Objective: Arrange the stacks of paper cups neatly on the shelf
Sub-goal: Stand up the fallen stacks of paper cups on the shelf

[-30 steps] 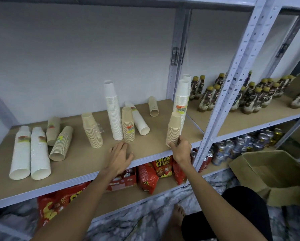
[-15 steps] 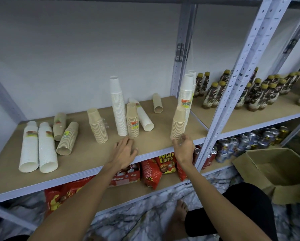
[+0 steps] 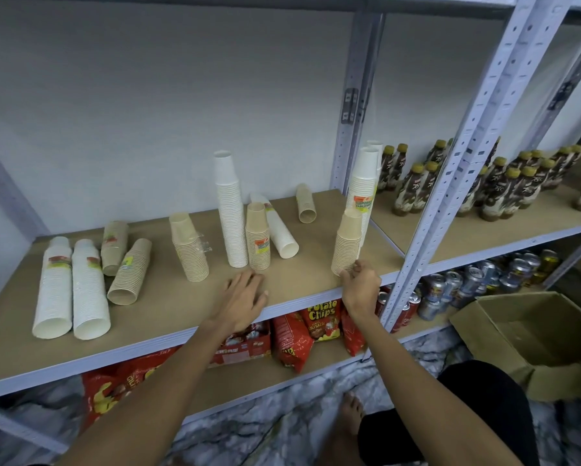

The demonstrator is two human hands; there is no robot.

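Tan paper-cup stack, short and upright, is standing near the front edge of the brown board shelf, just in front of a tall white cup stack, and your right hand is pinching the tan stack's bottom rim with curled fingers. Your left hand is lying flat on the shelf, fingers spread and holding nothing, just in front of a labelled tan cup stack and a taller white cup stack, both standing upright.
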